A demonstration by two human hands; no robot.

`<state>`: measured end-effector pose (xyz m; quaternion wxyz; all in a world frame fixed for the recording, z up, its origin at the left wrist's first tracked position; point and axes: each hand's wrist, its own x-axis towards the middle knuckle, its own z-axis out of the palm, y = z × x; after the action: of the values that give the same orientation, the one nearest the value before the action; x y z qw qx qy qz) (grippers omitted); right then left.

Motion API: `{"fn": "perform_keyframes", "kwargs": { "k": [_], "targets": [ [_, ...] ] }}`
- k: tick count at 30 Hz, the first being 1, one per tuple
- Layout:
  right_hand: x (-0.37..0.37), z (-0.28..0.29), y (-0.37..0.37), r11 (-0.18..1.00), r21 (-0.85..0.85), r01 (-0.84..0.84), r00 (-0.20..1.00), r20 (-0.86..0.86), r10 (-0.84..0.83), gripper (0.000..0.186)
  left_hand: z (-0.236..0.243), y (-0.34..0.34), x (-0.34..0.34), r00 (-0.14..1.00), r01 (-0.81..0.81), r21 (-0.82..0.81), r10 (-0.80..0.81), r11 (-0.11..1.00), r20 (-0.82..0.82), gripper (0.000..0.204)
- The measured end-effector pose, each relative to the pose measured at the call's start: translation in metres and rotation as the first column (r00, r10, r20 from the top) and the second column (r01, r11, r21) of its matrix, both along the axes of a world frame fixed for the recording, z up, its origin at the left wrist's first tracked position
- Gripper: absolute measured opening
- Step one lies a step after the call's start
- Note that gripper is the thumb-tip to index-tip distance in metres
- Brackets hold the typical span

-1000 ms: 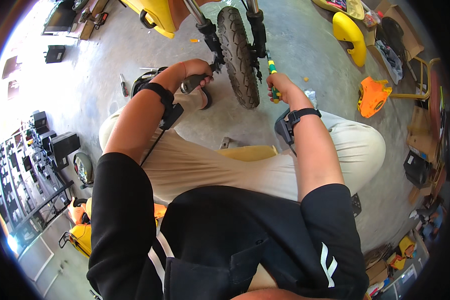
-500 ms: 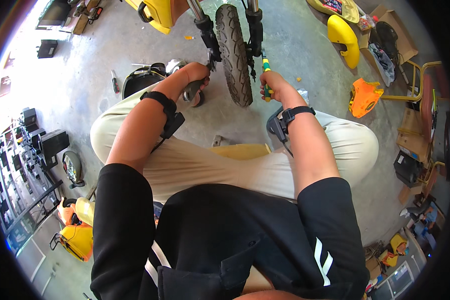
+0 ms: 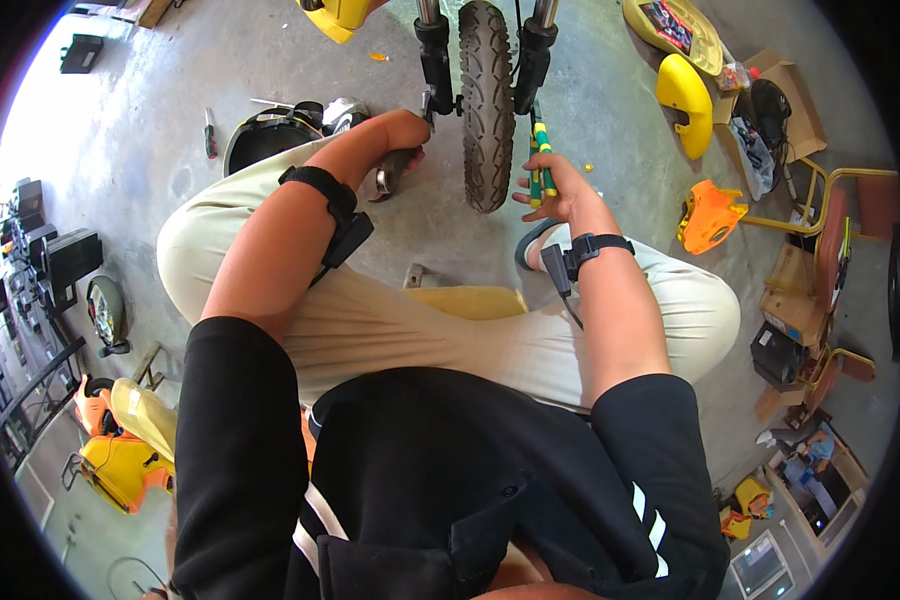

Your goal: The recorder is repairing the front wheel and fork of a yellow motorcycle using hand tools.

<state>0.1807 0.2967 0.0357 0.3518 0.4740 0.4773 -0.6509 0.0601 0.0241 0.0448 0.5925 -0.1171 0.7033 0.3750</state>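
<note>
Head view: I see both hands at a small front wheel (image 3: 487, 100), seated person, concrete floor (image 3: 620, 110).

Left hand (image 3: 402, 150) clenched around a metal tool (image 3: 388, 178) just left of the tyre, by the black fork leg (image 3: 436, 55). Right hand (image 3: 560, 190) grasps green-yellow handled pliers (image 3: 540, 155) just right of the tyre. Dark helmet (image 3: 265, 140) near left knee; orange cover (image 3: 708, 215) well apart, right.

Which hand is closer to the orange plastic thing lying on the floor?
Right. The right hand, holding green-and-yellow handled pliers beside the tyre, is on the same side as the orange cover. The left hand is beyond the wheel, at the fork's far side.
</note>
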Motion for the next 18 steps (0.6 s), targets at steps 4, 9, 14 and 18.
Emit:
{"fn": "perform_keyframes", "kwargs": {
  "k": [4, 9, 14, 18],
  "targets": [
    [-0.003, 0.005, -0.006, 0.998, 0.012, 0.060, 0.998, 0.017, -0.061, 0.043, -0.003, 0.001, 0.003, 0.994, -0.107, -0.022, 0.108, 0.994, 0.027, 0.022],
    [-0.009, 0.019, -0.009, 0.997, 0.063, 0.035, 0.999, 0.018, -0.036, 0.046, -0.013, 0.001, 0.005, 0.983, -0.185, 0.013, 0.185, 0.983, 0.016, 0.022],
    [-0.008, 0.023, -0.011, 0.998, 0.065, -0.024, 0.999, -0.041, 0.026, 0.038, -0.016, 0.004, 0.005, 0.983, -0.170, -0.003, 0.170, 0.985, 0.066, 0.020],
    [-0.006, 0.014, -0.004, 0.996, 0.082, 0.027, 1.000, -0.014, -0.026, 0.032, -0.011, 0.004, 0.010, 0.983, -0.184, 0.010, 0.184, 0.983, -0.024, 0.018]
  ]
}}
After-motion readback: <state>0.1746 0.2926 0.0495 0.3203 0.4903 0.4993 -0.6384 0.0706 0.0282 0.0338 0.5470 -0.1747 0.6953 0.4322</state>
